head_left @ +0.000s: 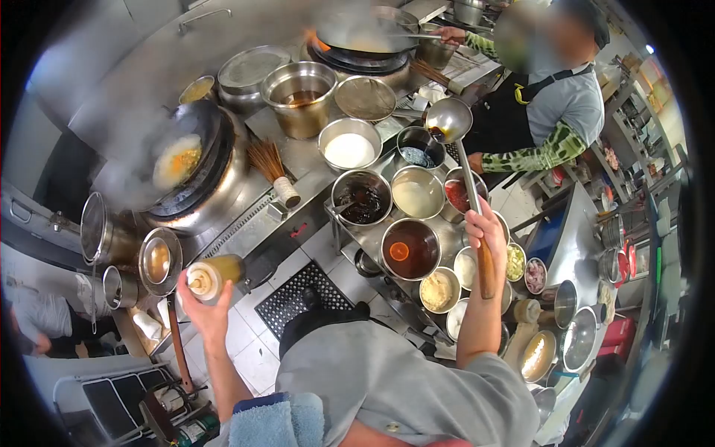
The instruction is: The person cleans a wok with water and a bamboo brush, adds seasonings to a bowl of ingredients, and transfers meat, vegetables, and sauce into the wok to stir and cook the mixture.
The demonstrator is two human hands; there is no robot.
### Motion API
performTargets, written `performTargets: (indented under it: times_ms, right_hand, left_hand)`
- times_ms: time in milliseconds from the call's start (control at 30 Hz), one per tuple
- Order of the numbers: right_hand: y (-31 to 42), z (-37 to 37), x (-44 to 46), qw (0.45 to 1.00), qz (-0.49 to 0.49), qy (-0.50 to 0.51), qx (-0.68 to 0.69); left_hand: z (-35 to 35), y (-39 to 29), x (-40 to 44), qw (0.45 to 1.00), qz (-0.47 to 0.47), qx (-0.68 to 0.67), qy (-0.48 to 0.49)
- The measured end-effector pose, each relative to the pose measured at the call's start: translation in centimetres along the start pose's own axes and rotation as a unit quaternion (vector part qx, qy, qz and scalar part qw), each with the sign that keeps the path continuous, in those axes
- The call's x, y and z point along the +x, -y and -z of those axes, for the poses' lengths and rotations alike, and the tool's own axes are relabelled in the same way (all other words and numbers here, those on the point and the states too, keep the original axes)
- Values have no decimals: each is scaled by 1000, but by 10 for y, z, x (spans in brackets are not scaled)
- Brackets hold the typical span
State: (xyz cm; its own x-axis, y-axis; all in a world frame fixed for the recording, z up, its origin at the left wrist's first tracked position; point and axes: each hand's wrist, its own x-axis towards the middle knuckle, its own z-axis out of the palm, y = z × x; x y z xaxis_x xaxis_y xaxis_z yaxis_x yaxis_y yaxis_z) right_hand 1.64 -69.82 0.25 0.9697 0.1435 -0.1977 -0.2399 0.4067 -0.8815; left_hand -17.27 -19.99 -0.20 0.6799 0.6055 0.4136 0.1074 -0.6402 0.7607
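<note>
My left hand (208,309) is wrapped round a clear squeeze bottle (226,270) of yellowish liquid, its nozzle facing the camera, near the stove's front edge. The wooden handle of a steel ladle (450,119) is in my right hand (485,227). The ladle's bowl has a little dark liquid in it and hangs over the seasoning containers. Below it are a pot of dark sauce (362,197), a pot of pale liquid (417,191), a pot of red sauce (456,195) and a brown liquid pot (410,249) with an orange slice. A steaming wok (195,134) holds food with yellow and orange bits.
At the upper right a co-worker (555,97) in a dark apron holds a second wok (357,37) over flame. A bamboo brush (275,167) and a large steel pot (299,100) stand between the woks. Another person (45,313) is at far left. A black mat (298,298) lies on the floor.
</note>
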Motion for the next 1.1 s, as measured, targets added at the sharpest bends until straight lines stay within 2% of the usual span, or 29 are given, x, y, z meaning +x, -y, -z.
performTargets:
  times_ms: [167,333,433,633,800,900,933,967,1033,1100]
  right_hand:
    - [-4,-13,0,999,-10,-34,7]
    - [-13,-30,3,999,-6,-50,-5]
    - [-17,-51,4,998,3,-61,-4]
    - [-33,-78,9,996,40,-67,47]
    - [-36,-107,6,950,42,16,308]
    - [-32,-136,-1,925,-2,62,375]
    - [-30,-154,-3,917,-23,87,390]
    - [-27,-174,-5,909,-38,87,405]
    - [-24,-205,-2,899,-62,123,415]
    - [-20,-238,11,893,-98,141,416]
  left_hand:
    - [6,9,21,1000,-9,7,-6]
    - [3,30,47,999,-12,-10,32]
    - [3,45,63,995,30,-70,70]
    - [4,91,95,991,12,-53,121]
    - [-3,123,113,985,10,-75,156]
    - [-16,139,113,979,30,-91,177]
    - [-26,158,107,982,26,-58,177]
    - [-22,139,110,975,75,-68,199]
    - [-38,164,98,976,58,-64,200]
    - [-41,154,98,980,20,-37,195]
